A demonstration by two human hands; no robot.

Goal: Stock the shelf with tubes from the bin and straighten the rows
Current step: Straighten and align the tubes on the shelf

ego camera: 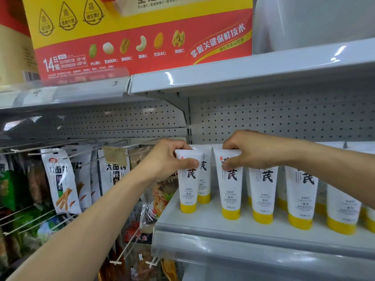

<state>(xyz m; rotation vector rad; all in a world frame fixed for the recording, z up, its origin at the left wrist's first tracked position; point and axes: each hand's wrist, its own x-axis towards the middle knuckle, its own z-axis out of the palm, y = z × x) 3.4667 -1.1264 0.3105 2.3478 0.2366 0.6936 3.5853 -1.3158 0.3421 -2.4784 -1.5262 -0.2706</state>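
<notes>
White tubes with yellow caps stand cap-down in rows on the grey shelf point(213, 230). My left hand point(168, 159) pinches the top of the leftmost front tube point(188, 191). My right hand point(245, 151) pinches the top of the second front tube point(231, 191). Both tubes stand upright on the shelf. Another tube point(204, 187) stands just behind the left one. Further tubes point(263, 195) line up to the right under my right forearm, with more behind them. No bin is in view.
A perforated back panel point(284, 118) closes the shelf behind. The upper shelf point(243, 74) carries a red and yellow nut box point(142, 37). To the left, snack packets point(58, 179) hang on wire hooks.
</notes>
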